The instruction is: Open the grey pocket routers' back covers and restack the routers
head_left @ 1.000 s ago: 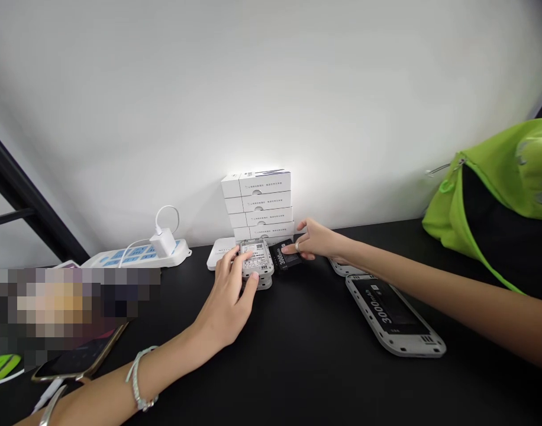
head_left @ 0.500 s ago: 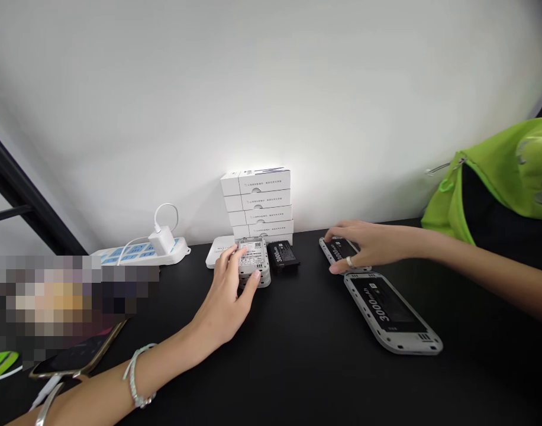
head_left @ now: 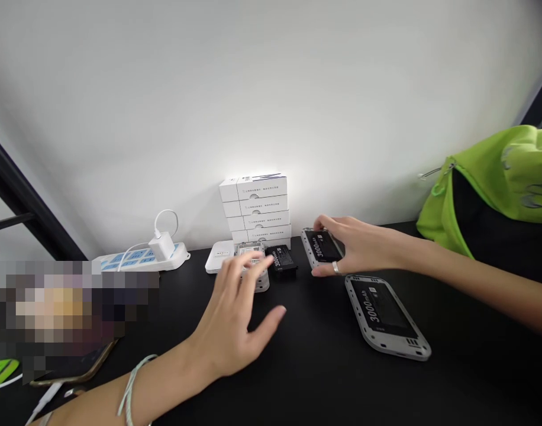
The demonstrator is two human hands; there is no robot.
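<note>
Gripping grey device, right hand, left hand spread by device stack

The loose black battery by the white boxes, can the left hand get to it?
Probably yes. The left hand hovers open close to the loose black battery, with nothing covering it; the right hand is off to the side, gripping a grey device.

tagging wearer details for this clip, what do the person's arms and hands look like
Both forearms are bare: no sleeves or gloves in view. The left hand has a thin, pale silvery bracelet around its wrist. The right hand wears a light ring on one finger.
</note>
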